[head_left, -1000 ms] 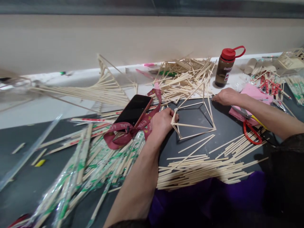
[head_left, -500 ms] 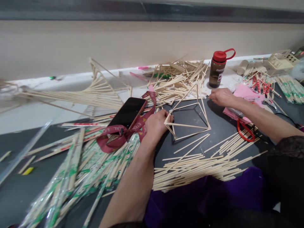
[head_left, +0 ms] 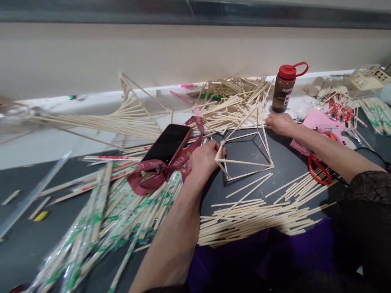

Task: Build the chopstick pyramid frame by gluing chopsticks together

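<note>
A box-like frame of thin wooden sticks (head_left: 249,162) with a peak of slanting sticks stands on the dark table. My left hand (head_left: 207,156) is closed at its left corner, fingertips partly hidden behind the sticks. My right hand (head_left: 280,123) reaches to the right edge of the loose stick pile (head_left: 232,101), just below the bottle. Its fingers are pressed together; whatever they may pinch is too small to make out. In front of the frame lie several loose sticks (head_left: 256,219). Under my right forearm is a pink hot glue gun (head_left: 324,122).
A brown bottle with a red lid (head_left: 284,89) stands behind my right hand. Red-handled scissors (head_left: 319,171) lie at right. To the left are a phone (head_left: 166,142), a maroon lanyard (head_left: 146,175), wrapped chopsticks (head_left: 122,219) and a larger stick structure (head_left: 122,120).
My right hand has shifted slightly left toward the pile's edge and the frame. My left hand stays at the frame's corner. The whole view has drifted a little.
</note>
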Demonstrator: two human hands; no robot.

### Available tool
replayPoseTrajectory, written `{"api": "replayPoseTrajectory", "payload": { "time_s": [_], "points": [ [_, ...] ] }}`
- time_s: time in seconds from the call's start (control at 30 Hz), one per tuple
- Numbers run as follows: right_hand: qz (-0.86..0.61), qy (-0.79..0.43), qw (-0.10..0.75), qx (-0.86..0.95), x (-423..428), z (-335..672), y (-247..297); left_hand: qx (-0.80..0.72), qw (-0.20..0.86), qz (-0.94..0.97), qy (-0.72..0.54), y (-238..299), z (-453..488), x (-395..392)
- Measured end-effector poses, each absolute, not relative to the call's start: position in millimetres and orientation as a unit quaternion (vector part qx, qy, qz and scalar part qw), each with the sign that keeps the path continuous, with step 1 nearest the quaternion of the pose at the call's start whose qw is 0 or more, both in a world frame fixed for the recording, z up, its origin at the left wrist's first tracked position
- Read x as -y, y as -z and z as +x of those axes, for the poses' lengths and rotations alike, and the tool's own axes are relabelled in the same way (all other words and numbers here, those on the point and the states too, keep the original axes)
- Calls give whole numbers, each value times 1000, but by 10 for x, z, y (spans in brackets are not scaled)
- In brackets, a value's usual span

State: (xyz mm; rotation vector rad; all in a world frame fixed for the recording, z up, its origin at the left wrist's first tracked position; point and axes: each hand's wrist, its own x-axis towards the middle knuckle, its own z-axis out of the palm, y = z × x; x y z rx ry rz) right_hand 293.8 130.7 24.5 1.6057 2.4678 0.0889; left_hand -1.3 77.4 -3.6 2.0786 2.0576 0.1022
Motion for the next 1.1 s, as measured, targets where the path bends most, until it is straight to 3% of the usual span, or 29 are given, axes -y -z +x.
{"api": "replayPoseTrajectory", "payload": {
  "time_s": [0.53, 0.87, 1.1],
  "points": [
    [621, -55, 121, -772, -837, 2962, -570, -703, 111, 701, -51, -136, 177, -686],
    [612, 168, 61, -770, -18, 2925, -542, -643, 147, 746, -92, -388, 1, -643],
    [617, 161, 47, -769, 19, 2769, -419, -625, 160, 759, -87, -393, -172, -328]
  ]
}}
